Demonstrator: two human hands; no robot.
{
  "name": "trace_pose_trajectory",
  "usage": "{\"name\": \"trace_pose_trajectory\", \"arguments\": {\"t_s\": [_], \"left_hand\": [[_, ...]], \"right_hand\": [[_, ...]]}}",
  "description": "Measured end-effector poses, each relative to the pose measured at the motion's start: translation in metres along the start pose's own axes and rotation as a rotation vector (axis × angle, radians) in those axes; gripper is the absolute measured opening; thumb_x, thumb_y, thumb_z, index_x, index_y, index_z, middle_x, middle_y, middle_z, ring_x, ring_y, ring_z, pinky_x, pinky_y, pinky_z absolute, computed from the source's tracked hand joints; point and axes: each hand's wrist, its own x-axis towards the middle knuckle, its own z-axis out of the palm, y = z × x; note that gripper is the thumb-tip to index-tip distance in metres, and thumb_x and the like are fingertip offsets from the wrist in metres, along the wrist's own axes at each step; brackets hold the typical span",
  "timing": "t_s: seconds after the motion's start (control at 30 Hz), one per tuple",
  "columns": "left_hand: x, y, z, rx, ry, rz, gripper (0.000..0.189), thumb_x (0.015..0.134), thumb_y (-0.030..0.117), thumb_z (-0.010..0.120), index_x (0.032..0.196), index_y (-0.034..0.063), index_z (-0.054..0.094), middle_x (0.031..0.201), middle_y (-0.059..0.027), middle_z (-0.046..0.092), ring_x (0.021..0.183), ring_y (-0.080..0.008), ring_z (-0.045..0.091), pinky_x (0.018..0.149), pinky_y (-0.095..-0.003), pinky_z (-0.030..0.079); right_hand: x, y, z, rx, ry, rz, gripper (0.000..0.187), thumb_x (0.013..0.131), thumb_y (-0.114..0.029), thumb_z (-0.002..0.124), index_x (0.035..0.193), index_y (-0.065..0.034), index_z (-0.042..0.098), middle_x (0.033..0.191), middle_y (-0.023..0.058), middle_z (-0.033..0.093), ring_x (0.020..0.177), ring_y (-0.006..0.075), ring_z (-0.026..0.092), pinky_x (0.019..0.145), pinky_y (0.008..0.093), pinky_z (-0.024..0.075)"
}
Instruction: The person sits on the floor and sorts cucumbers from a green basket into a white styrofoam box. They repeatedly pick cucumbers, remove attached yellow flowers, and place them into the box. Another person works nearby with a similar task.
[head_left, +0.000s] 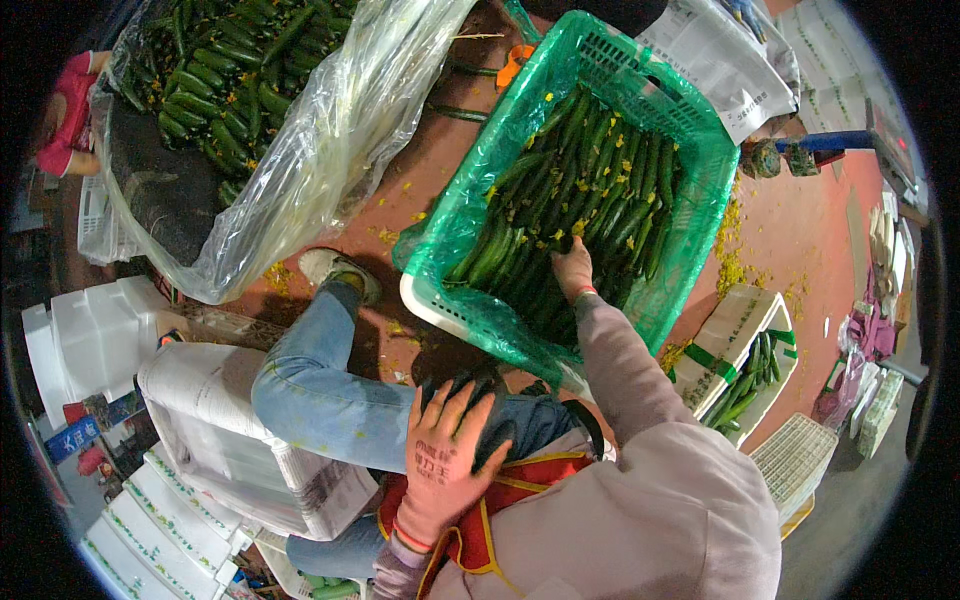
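My right hand (572, 270), in a pale glove with a red cuff, reaches down onto the cucumbers (600, 187) in a white plastic crate (433, 304) lined with green film. Its fingertips are hidden among the cucumbers, so its grip cannot be told. The cucumbers lie in rows, with yellow blossoms on them. My left hand (450, 450), in an orange-pink glove bearing writing, lies back upward by my thigh with its fingers spread, holding nothing. At the upper left, more cucumbers (225, 97) fill a large container lined with clear plastic film (330, 127).
At right stands a foam box (727, 330) with cucumbers, near a white plastic basket (795, 457). Foam boxes (150, 517) and a newspaper-covered container (217, 450) are at left. Another person's pink-sleeved arm (71, 112) touches the film. Loose cucumbers (459, 112) and an orange object (514, 66) lie beyond.
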Motion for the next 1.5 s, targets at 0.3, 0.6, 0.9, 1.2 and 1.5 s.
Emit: {"name": "trace_pose_trajectory", "arguments": {"t_s": [0.3, 0.6, 0.9, 1.2, 1.5], "left_hand": [[0.075, -0.005, 0.044, -1.174, 0.169, -0.305, 0.057, 0.091, 0.004, 0.059, 0.145, -0.0011, 0.04, 0.135, -0.0124, 0.054, 0.122, -0.0218, 0.051, 0.106, -0.0332, 0.039], [-0.013, -0.023, 0.035, -1.481, -0.103, -0.739, 0.027, 0.099, 0.014, 0.058, 0.123, 0.0031, 0.055, 0.094, -0.003, 0.062, 0.076, -0.0127, 0.06, 0.063, -0.0249, 0.049], [-0.049, -0.017, 0.009, -1.768, 0.311, -0.781, 0.042, 0.101, 0.028, 0.056, 0.136, 0.0082, 0.047, 0.093, -0.0055, 0.06, 0.073, -0.0162, 0.057, 0.06, -0.0301, 0.049], [-0.003, -0.02, 0.015, -1.811, 0.286, -0.652, 0.054, 0.097, 0.02, 0.058, 0.147, 0.0116, 0.04, 0.127, -0.0109, 0.059, 0.112, -0.0244, 0.06, 0.098, -0.0414, 0.048], [0.029, -0.04, 0.017, -1.941, 0.248, -0.509, 0.045, 0.1, 0.019, 0.054, 0.139, -0.0004, 0.046, 0.132, -0.0139, 0.058, 0.115, -0.0247, 0.061, 0.1, -0.0441, 0.051]], "right_hand": [[-0.09, -0.18, -0.124, 0.937, -0.271, -0.196, 0.041, 0.099, -0.02, 0.056, 0.133, 0.0031, 0.053, 0.123, 0.0106, 0.062, 0.111, 0.0163, 0.058, 0.098, 0.027, 0.0442], [-0.175, -0.218, -0.096, 1.603, -0.837, 0.395, 0.018, 0.098, -0.018, 0.057, 0.107, -0.003, 0.062, 0.093, 0.0033, 0.068, 0.08, 0.0151, 0.066, 0.071, 0.0286, 0.0543], [-0.015, -0.042, -0.074, -1.326, -0.313, -0.618, 0.036, 0.091, -0.031, 0.062, 0.122, -0.0123, 0.063, 0.126, 0.0101, 0.061, 0.121, 0.0362, 0.054, 0.102, 0.0531, 0.0432], [0.006, -0.042, -0.121, -0.764, -0.111, -0.936, 0.022, 0.092, -0.013, 0.049, 0.112, -0.0099, 0.057, 0.114, 0.0118, 0.058, 0.11, 0.0324, 0.056, 0.083, 0.0464, 0.0512], [-0.161, -0.132, -0.161, -0.296, -0.185, -1.268, 0.035, 0.077, -0.015, 0.062, 0.112, -0.0124, 0.062, 0.114, 0.0086, 0.062, 0.111, 0.0298, 0.058, 0.093, 0.0392, 0.0488]]}}
